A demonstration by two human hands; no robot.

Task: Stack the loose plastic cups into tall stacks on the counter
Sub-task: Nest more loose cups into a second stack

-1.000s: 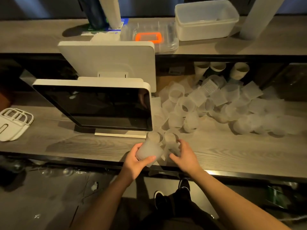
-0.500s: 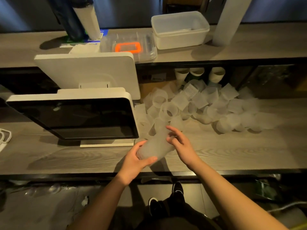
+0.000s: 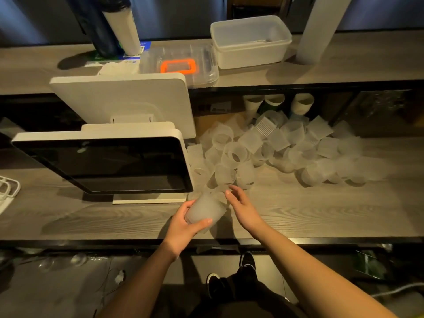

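A heap of loose frosted plastic cups (image 3: 275,150) lies on the wooden counter (image 3: 321,210), right of the screen. My left hand (image 3: 181,228) grips a short stack of frosted cups (image 3: 205,208), tilted with its mouth toward the heap. My right hand (image 3: 241,207) hovers just right of the stack's mouth, fingers relaxed and slightly spread, holding nothing. Its fingertips are close to the nearest loose cups (image 3: 226,176) at the front of the heap.
A white point-of-sale screen (image 3: 103,161) stands left of the cups, a second screen back (image 3: 124,99) behind it. The upper shelf carries a clear tub (image 3: 251,42), a lidded box with orange seal (image 3: 179,65) and tall cup sleeves (image 3: 121,24). A white rack (image 3: 6,189) lies far left.
My left hand lifted the stack off the counter edge and tilted it toward the heap. My right hand let go of a cup at the stack's mouth and now hovers open.
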